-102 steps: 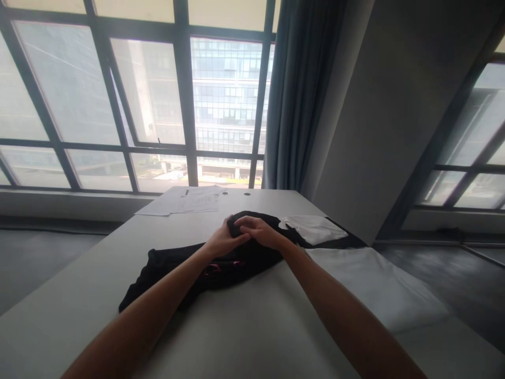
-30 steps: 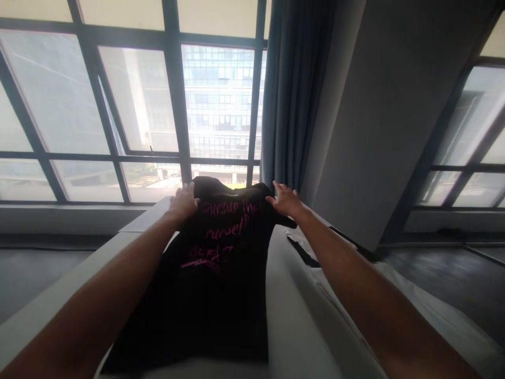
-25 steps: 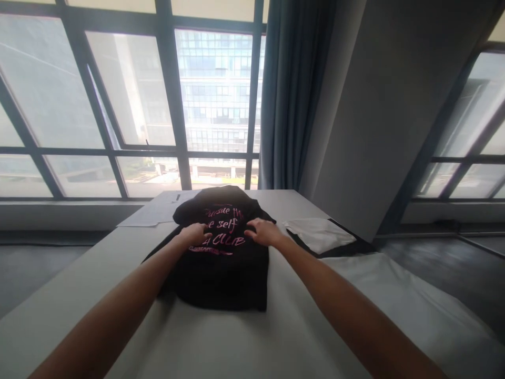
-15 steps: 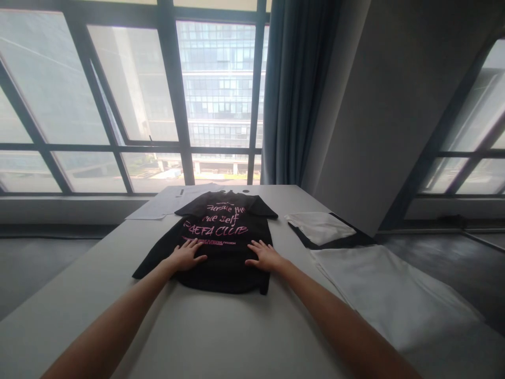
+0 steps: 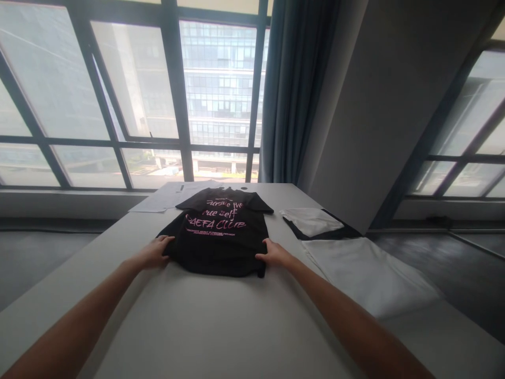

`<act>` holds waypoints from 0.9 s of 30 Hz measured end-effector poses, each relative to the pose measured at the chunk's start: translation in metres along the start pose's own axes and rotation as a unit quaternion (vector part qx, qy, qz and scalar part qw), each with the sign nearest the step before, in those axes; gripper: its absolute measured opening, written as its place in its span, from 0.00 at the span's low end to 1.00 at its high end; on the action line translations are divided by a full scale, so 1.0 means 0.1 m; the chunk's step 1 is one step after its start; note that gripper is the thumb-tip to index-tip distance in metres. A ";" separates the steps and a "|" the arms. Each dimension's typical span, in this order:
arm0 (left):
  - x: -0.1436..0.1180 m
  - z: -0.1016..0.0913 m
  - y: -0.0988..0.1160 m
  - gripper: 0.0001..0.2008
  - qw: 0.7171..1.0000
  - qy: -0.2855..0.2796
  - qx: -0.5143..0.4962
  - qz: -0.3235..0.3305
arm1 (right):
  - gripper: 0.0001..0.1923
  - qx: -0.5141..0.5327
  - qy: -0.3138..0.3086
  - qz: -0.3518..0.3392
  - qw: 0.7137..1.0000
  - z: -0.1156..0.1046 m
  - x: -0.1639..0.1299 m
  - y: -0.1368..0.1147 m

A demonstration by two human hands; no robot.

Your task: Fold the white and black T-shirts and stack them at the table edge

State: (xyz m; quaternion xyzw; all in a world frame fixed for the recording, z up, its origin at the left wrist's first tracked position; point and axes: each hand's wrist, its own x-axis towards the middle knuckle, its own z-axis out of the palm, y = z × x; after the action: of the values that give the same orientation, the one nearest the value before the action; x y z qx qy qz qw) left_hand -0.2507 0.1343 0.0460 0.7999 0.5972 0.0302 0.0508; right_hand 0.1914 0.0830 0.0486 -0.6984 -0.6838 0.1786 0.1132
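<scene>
A black T-shirt [image 5: 221, 251] with pink lettering lies spread on the white table [image 5: 221, 321], its collar end toward the window and its hem toward me. My left hand [image 5: 154, 251] is closed on the shirt's left side edge near the hem. At the opposite side edge, my right hand [image 5: 274, 253] pinches the fabric between thumb and fingers. Some of the fingers on both hands are hidden under or behind the cloth.
White sheets of paper [image 5: 152, 201] lie at the table's far left. On the right are a folded white cloth [image 5: 311, 221] on a black cloth [image 5: 349, 230], and a larger white cloth [image 5: 366, 273]. A blue-grey curtain [image 5: 294, 95] hangs by the windows.
Both hands lay flat on top of the shirt. They have moved outward to its side edges and closed on the fabric. The left part of the shirt now reaches less far out.
</scene>
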 end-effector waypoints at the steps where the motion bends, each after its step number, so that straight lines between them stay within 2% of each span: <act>1: -0.01 0.03 -0.03 0.36 1.000 0.019 -0.005 -0.010 | 0.33 0.016 0.004 -0.002 1.000 0.01 0.00 -0.03; 4: -0.06 0.10 -0.01 0.30 0.997 0.071 -0.013 -0.011 | 0.24 0.050 0.045 -0.008 0.998 -0.01 0.02 -0.04; 6: -0.12 0.11 0.04 0.28 0.996 0.089 -0.020 0.013 | 0.19 0.067 0.071 0.000 0.995 -0.09 0.02 0.04; 9: -0.27 0.08 0.10 0.24 0.994 0.075 -0.021 0.073 | 0.16 0.074 0.097 0.022 0.992 -0.24 -0.03 0.29; 14: -0.57 0.00 0.26 0.20 0.986 0.040 -0.026 0.160 | 0.12 0.047 0.098 0.048 0.993 -0.47 -0.24 0.76; 17: -0.70 -0.10 0.36 0.20 0.981 0.045 -0.046 0.183 | 0.10 0.040 0.107 0.041 0.993 -0.56 -0.40 0.88; 19: -0.76 -0.19 0.40 0.19 0.981 0.034 -0.057 0.183 | 0.09 0.042 0.087 0.024 0.995 -0.59 -0.50 0.89; 20: -0.78 -0.23 0.41 0.18 0.983 0.015 -0.061 0.175 | 0.09 0.040 0.063 0.015 0.997 -0.60 -0.54 0.87; 22: -0.80 -0.30 0.41 0.15 0.986 -0.059 -0.069 0.137 | 0.08 0.027 -0.017 0.015 0.999 -0.60 -0.60 0.80; 25: -0.73 -0.35 0.36 0.13 0.969 -0.206 -0.106 0.085 | 0.11 -0.034 -0.146 0.079 0.986 -0.62 -0.62 0.67; 27: -0.58 -0.36 0.31 0.20 0.947 -0.265 -0.162 0.082 | 0.11 -0.109 -0.142 0.081 0.981 -0.63 -0.59 0.57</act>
State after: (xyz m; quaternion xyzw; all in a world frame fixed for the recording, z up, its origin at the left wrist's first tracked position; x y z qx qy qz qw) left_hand -0.2414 0.0717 0.0857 0.8064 0.4814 -0.0818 0.3336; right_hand 0.2686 0.0279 0.0890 -0.7275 -0.6491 0.2087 -0.0765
